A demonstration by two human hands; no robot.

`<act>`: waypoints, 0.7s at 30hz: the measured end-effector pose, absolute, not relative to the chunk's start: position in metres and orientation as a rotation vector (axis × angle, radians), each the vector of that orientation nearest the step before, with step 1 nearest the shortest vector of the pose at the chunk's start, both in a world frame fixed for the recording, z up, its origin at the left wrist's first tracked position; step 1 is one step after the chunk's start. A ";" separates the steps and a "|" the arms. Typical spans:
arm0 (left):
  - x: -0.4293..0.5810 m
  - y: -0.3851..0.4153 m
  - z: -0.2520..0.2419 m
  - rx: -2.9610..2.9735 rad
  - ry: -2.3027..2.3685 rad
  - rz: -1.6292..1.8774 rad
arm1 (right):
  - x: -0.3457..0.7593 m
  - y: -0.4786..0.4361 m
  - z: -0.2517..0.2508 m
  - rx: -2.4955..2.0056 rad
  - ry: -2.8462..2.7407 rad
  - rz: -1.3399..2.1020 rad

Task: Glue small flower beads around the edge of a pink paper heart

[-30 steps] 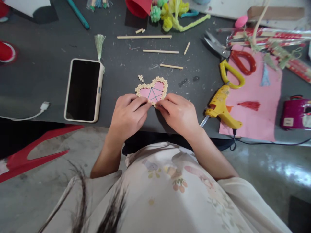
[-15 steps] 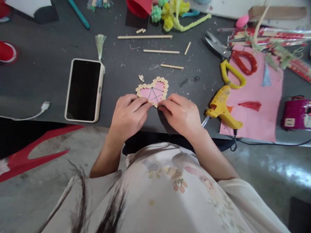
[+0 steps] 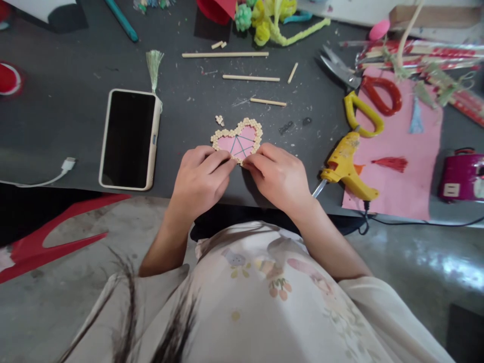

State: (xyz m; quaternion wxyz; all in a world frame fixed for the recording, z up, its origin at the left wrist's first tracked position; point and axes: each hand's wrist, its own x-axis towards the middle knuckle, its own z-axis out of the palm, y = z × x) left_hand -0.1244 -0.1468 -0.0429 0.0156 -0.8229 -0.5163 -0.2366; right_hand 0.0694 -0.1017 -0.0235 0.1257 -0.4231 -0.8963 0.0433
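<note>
A small pink heart (image 3: 226, 143) lies between my hands, edged with pale beads or stick slices and crossed by dark lines. My left hand (image 3: 206, 176) pinches its lower left edge. On the lower right edge, near the point, the fingers of my right hand (image 3: 278, 174) are closed. My fingertips cover part of the border there. Just above the heart sits a little cluster of pale pieces (image 3: 220, 120). Cut wooden sticks (image 3: 251, 78) of differing lengths are spread farther up the table.
Left of my hands lies a phone (image 3: 128, 141) with a tassel. At right, a yellow glue gun (image 3: 346, 166) and scissors (image 3: 363, 106) rest partly on pink paper (image 3: 412, 186). Yellow fuzzy stems (image 3: 278, 30) lie at the back. A purple device (image 3: 462, 175) stands far right.
My right hand has shifted slightly left and up along the heart's lower edge. My left hand keeps its place. The view has tilted very slightly.
</note>
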 end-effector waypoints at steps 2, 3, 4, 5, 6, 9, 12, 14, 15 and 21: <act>-0.124 -0.147 -0.043 -2.557 -1.600 -0.748 | 0.070 -0.102 -0.024 -1.227 -2.611 0.131; -0.124 -0.147 -0.043 -2.558 -1.599 -0.750 | 0.070 -0.102 -0.024 -1.226 -2.610 0.139; -0.124 -0.147 -0.044 -2.563 -1.599 -0.750 | 0.070 -0.102 -0.024 -1.228 -2.610 0.149; -0.124 -0.147 -0.044 -2.563 -1.603 -0.746 | 0.070 -0.102 -0.024 -1.231 -2.609 0.158; -0.124 -0.147 -0.044 -2.562 -1.610 -0.738 | 0.070 -0.102 -0.024 -1.231 -2.611 0.164; -0.124 -0.147 -0.044 -2.547 -1.609 -0.716 | 0.070 -0.102 -0.025 -1.229 -2.622 0.172; -0.124 -0.146 -0.043 -2.533 -1.580 -0.717 | 0.070 -0.101 -0.025 -1.229 -2.625 0.171; -0.124 -0.146 -0.043 -2.532 -1.579 -0.713 | 0.070 -0.100 -0.024 -1.234 -2.626 0.180; -0.123 -0.146 -0.042 -2.532 -1.589 -0.709 | 0.070 -0.100 -0.023 -1.236 -2.628 0.186; -0.122 -0.146 -0.043 -2.528 -1.633 -0.730 | 0.074 -0.103 -0.019 -1.221 -2.627 0.165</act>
